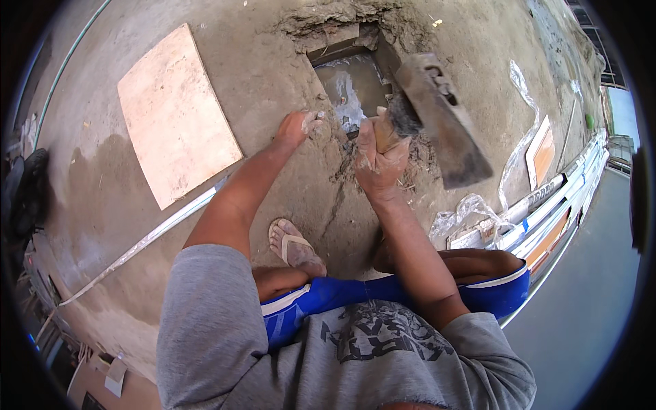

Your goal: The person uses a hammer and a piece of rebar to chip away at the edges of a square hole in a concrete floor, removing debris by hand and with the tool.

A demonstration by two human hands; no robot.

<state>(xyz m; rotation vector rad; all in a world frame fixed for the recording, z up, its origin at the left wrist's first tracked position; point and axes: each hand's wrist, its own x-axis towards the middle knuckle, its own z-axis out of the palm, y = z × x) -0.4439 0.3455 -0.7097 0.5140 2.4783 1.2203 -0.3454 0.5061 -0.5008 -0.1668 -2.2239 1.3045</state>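
Note:
My right hand [381, 167] is wrapped round the wooden handle of a hand tool with a broad, flared metal blade [454, 137]. The tool is raised near the camera, tilted, its blade to the right of the hand. Dried mud or cement coats my right fingers. My left hand [298, 128] is low by the left edge of a square pit [321, 80]; its fingers are curled and smeared grey, and what they hold, if anything, cannot be made out. Cloudy water [359, 76] lies inside the pit, with whitish scum on it.
A pale flat board [174, 113] lies on the ground to the left. Crumbled soil [328, 22] rims the pit's far side. Clear plastic wrap [471, 215] and stacked long strips [547, 222] lie to the right. My sandalled foot [298, 247] is below the pit.

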